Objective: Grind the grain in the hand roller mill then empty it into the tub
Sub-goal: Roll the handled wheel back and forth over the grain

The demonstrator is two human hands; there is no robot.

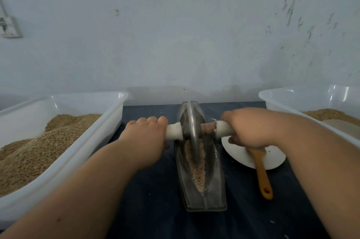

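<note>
Both tubs are cut off by the frame edges: the left tub (87,98) at 9 o'clock loses its near end, and the right tub (276,94) at 3 o'clock shows only a corner. Our right hand (251,129) covers the head of a wooden-handled tool (262,174), so we cannot tell what kind of tool it is. Our fingertips are tucked out of sight under the axle.

Our left hand (145,139) is curled over the white-wrapped left end of the axle (174,131), and our right hand is wrapped round the right end in the same way. Between them the metal wheel (191,129) stands upright in the boat-shaped metal trough (212,196), which lies at the centre, pointing from 6 to 12 o'clock. The grain (197,172) lies along the trough's groove, from the wheel toward 6 o'clock.

The left tub is heaped with tan grain; the right one holds brown grain and something paler beside it. A white plate (272,159) sits at 4 o'clock, just beside the trough, with the tool lying across its rim. Everything rests on a dark cloth (155,199). A wall socket (9,27) shows at 10 o'clock.
</note>
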